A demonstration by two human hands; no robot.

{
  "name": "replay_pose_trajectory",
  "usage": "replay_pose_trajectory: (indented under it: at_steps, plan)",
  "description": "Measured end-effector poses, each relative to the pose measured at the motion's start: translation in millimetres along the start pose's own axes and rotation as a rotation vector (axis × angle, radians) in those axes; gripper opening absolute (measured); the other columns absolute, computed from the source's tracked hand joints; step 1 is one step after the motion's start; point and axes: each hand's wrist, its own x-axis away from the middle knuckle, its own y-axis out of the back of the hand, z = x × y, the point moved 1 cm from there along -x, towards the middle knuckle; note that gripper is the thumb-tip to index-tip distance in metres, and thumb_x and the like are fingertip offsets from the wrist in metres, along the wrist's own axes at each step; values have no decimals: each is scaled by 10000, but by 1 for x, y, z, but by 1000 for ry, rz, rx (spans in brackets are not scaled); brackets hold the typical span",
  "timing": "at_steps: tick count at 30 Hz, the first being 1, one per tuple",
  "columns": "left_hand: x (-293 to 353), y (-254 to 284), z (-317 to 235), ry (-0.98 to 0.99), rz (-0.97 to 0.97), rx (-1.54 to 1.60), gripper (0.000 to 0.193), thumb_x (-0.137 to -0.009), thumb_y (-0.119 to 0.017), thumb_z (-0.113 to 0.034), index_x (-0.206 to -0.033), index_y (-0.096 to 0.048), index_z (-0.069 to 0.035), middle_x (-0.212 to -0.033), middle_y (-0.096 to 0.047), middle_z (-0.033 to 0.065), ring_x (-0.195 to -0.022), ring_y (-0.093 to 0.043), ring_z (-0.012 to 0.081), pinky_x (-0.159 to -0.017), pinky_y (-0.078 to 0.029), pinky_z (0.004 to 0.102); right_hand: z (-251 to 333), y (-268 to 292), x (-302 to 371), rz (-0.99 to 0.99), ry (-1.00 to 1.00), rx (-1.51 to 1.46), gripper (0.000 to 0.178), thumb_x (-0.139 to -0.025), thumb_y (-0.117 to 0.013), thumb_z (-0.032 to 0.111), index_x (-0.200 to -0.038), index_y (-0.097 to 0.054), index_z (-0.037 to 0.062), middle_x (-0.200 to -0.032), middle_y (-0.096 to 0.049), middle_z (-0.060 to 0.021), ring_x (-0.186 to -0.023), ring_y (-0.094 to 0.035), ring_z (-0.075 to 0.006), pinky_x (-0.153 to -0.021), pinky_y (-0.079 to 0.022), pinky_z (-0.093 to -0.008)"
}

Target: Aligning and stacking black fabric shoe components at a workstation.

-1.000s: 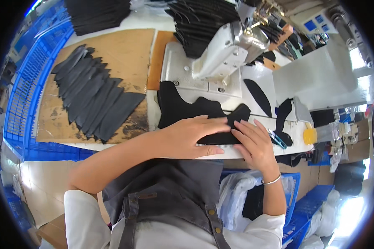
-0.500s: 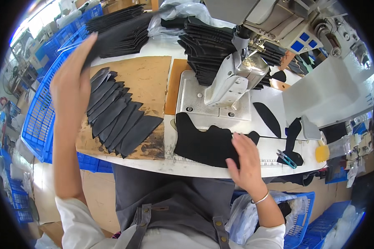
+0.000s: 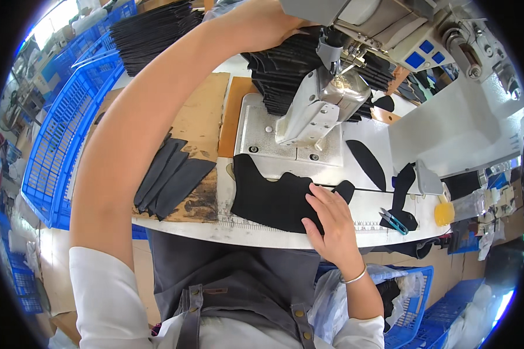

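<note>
My right hand (image 3: 333, 224) rests on a flat, curved black fabric piece (image 3: 271, 200) at the front of the white table, fingers stretched out over its right part. My left arm reaches far across the table. My left hand (image 3: 265, 24) is at the top, beside a stack of black cut pieces (image 3: 282, 70) behind the sewing machine (image 3: 311, 113). Its fingertips are partly hidden by the machine head and the stack, so their grip does not show. Below my left forearm, overlapping dark leaf-shaped pieces (image 3: 183, 180) lie on a stained brown board (image 3: 206, 122).
At the back left stands another black stack (image 3: 151, 35), beside a blue basket (image 3: 58, 157). Right of my right hand lie teal thread snips (image 3: 395, 221) on a black strip, a black oval piece (image 3: 365, 166) and a yellow-capped bottle (image 3: 444, 213). A blue crate (image 3: 416, 302) stands below.
My left hand has swung from the left, where it held a black piece over the back-left stack, to the stack behind the machine. My right hand stays on the black piece.
</note>
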Motion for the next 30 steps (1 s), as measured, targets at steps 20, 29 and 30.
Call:
replay_pose_trajectory:
  at_steps: [20, 29, 30]
  plan:
    - [124, 41, -32, 260, -47, 46, 177, -825, -623, -199, -944, -672, -78, -960, -665, 129, -829, -643, 285, -719, -505, 374, 6, 2, -2, 21, -12, 36, 400, -763, -642, 54, -1151, -579, -19, -1287, -548, -185, -1164, -530, -370, -1018, -378, -476]
    - [233, 22, -79, 564, 464, 489, 294, -794, -724, -253, -919, -573, -34, -940, -531, 99, -872, -586, 258, -794, -471, 357, 9, -2, -3, 24, 13, 30, 365, -731, -638, -2, -1093, -594, -27, -1246, -571, -173, -1144, -533, -379, -995, -400, -450]
    - [235, 22, -78, 572, 446, 575, 276, -792, -725, -229, -892, -561, -31, -913, -522, 101, -849, -581, 255, -771, -472, 352, 10, -3, -2, 24, 16, 34, 365, -731, -638, -2, -1093, -594, -27, -1246, -571, -173, -1144, -533, -379, -995, -400, -450]
